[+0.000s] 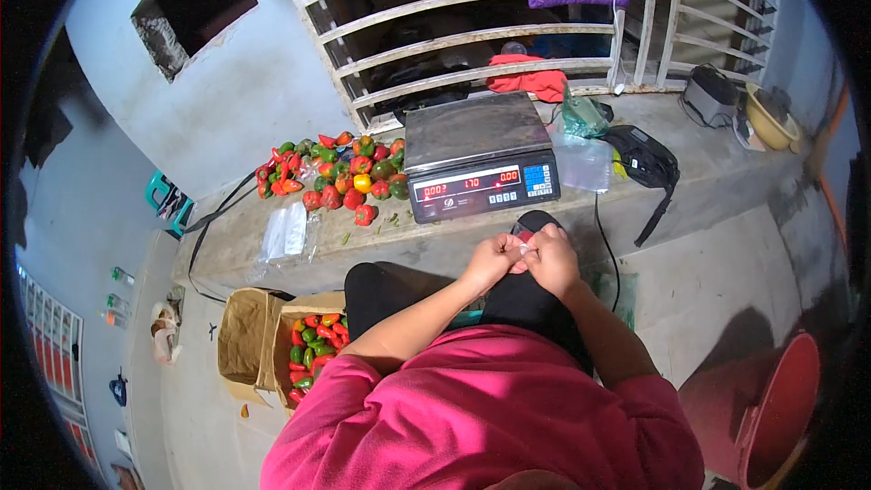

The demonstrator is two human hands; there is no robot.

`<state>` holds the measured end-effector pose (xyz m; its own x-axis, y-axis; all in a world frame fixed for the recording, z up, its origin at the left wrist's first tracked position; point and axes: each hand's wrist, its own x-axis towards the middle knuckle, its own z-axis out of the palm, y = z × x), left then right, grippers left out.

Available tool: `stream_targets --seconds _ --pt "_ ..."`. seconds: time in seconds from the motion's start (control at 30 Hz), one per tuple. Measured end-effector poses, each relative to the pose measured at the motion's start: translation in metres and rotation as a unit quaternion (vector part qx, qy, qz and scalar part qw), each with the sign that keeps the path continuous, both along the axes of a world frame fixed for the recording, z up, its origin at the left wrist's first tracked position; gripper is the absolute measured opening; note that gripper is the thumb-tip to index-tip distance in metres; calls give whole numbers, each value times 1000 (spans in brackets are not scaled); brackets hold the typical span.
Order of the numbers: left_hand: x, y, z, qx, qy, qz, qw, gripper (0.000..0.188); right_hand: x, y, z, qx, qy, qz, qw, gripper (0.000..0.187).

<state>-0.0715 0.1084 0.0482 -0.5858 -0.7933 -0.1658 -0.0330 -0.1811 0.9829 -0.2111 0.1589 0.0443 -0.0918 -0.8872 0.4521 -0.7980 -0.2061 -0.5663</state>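
Observation:
Over my lap, my left hand (493, 261) and my right hand (551, 256) meet, with fingers closed and fingertips together. Between them they pinch a small whitish thing (524, 249), mostly covered by the fingers; its kind is unclear. A reddish patch (523, 232) shows just past the fingertips, against a dark shape. Beyond my hands a digital scale (472, 141) with a bare metal pan stands on the concrete ledge, its red display lit. Left of the scale lies a heap of red, green and yellow peppers (349, 177).
Clear plastic bags (285, 231) lie on the ledge's left; more bags (582, 161) and a black bag (644, 156) lie right of the scale. A cardboard box of peppers (313, 345) sits by my left leg. At lower right is a red bucket (758, 408). A cable hangs near my right knee.

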Motion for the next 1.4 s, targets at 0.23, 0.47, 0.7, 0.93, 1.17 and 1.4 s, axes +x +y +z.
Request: stream_targets --seconds 0.23,0.47,0.7,0.93,1.17,1.4 --pt "2 -16 -16 -47 -13 -59 997 11 -4 1 -10 -71 -76 25 994 14" --pt "-5 -12 -15 96 65 -105 988 15 -13 -2 -20 -118 -78 28 990 19" --pt "-13 -2 -7 186 59 -19 981 18 -7 16 -14 -196 -32 14 980 18" --pt "-11 -1 -23 200 65 15 978 21 2 21 0 -162 -52 20 985 16" --pt "-8 3 -23 140 33 13 990 18 -3 13 -2 -175 -3 90 980 18" --pt "91 -10 -39 292 179 105 934 18 9 19 0 -110 -40 89 989 32"
